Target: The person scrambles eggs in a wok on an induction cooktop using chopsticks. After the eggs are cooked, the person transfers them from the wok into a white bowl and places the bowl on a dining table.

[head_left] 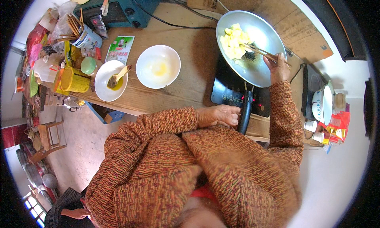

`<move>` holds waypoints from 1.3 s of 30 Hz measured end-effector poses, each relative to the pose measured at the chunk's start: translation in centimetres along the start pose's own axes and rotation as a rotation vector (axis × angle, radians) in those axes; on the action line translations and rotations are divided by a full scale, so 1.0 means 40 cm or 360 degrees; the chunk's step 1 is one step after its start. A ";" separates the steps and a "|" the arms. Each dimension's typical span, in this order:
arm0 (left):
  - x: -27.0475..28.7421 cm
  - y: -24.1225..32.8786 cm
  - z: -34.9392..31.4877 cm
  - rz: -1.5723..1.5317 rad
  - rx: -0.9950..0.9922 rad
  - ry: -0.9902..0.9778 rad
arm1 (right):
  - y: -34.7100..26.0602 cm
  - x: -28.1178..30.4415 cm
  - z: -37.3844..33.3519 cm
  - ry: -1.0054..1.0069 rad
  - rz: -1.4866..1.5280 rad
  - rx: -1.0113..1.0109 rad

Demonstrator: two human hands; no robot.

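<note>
1. At between one and two o'clock from the middle of your view, one grey pan (263, 28) sits over one black cooktop (222, 84).
2. Your right hand (280, 67), at two o'clock, is closed around two chopsticks (259, 50), reaching over the pan's edge.
3. Your left hand (221, 116), a little off the middle toward three o'clock, has its fingers partly curled. You have nothing visible in it; it lies just beside the pan's black handle (246, 111), and whether they touch you cannot tell from this angle.
4. Your chopsticks' long axis runs from ten to four o'clock, tips toward ten, at a heap of yellow food (233, 42) on the pan's nine-o'clock side. Its pieces overlap too much for you to count.
5. Your pan's one handle points to six o'clock, toward your body.
6. Two white bowls stand on your wooden table (194, 75): one bowl at eleven o'clock (158, 54), with a little yellow residue, and one at ten (106, 71), with yellow liquid and one brush (116, 81), its handle pointing between one and two.
</note>
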State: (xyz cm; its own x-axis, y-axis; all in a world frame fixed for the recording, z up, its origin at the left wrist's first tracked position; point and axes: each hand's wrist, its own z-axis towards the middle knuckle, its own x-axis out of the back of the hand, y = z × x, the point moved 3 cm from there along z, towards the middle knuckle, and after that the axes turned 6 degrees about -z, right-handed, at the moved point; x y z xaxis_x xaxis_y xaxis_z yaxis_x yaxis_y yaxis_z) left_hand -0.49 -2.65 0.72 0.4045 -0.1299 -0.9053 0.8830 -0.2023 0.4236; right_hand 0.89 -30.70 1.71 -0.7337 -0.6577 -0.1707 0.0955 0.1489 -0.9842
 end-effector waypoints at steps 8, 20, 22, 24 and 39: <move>0.002 -0.005 0.002 -0.0059 -0.0004 -0.0012 | -0.021 -0.013 -0.018 -0.0032 -0.0283 0.0413; 0.005 -0.010 0.009 0.0005 -0.0051 0.0014 | -0.075 -0.044 -0.166 -0.0566 -0.0891 0.0476; 0.004 -0.013 0.008 -0.0019 -0.0059 -0.0003 | -0.106 -0.034 -0.154 -0.0435 -0.0723 0.0419; 0.006 -0.010 0.004 -0.0020 -0.0058 -0.0016 | -0.111 0.004 -0.115 -0.0324 -0.0569 0.0354; -0.006 -0.003 -0.002 -0.0016 -0.0037 0.0040 | -0.001 -0.041 -0.006 -0.0094 -0.0617 0.0535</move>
State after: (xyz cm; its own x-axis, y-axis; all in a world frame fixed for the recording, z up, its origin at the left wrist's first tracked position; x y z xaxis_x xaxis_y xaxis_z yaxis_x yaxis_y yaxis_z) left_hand -0.66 -2.53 0.89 0.4011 -0.1037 -0.9101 0.8922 -0.1810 0.4138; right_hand 1.94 -29.45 2.05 -0.7196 -0.6596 0.2170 0.0420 -0.3533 -0.9346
